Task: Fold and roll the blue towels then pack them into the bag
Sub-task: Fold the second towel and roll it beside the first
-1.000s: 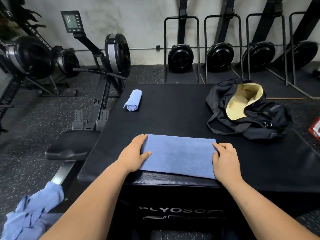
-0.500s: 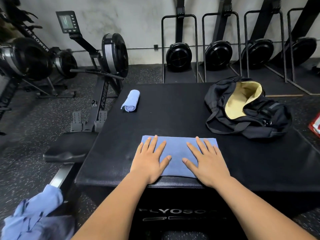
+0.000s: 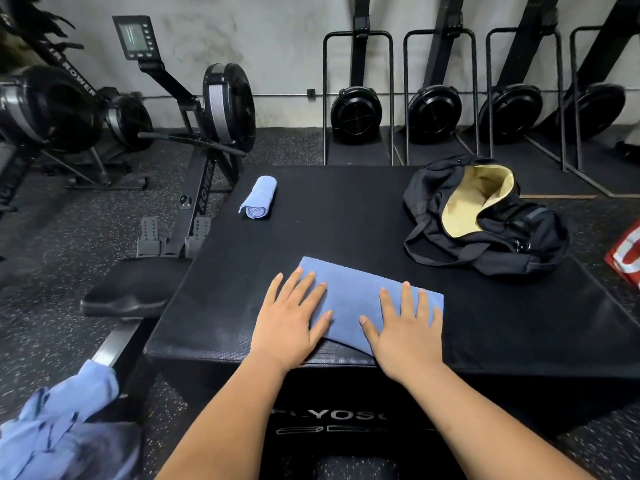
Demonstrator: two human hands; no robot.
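Observation:
A folded blue towel point(image 3: 353, 299) lies flat near the front edge of the black plyo box point(image 3: 346, 220), turned a little askew. My left hand point(image 3: 294, 317) presses flat on its left end with fingers spread. My right hand point(image 3: 405, 327) lies flat on its right end, fingers straight. A rolled blue towel point(image 3: 258, 198) rests at the box's far left corner. The black bag point(image 3: 498, 233) with a yellow lining sits open at the far right of the box.
A heap of loose blue towels point(image 3: 59, 431) lies on the rower rail at lower left. Rowing machines point(image 3: 207, 109) stand to the left and upright ones point(image 3: 356, 109) along the back wall. A red and white object point(image 3: 627, 254) pokes in at the right edge.
My hands went from gripping the towel's ends to lying flat on top. The towel has since turned slightly, its left end further from me.

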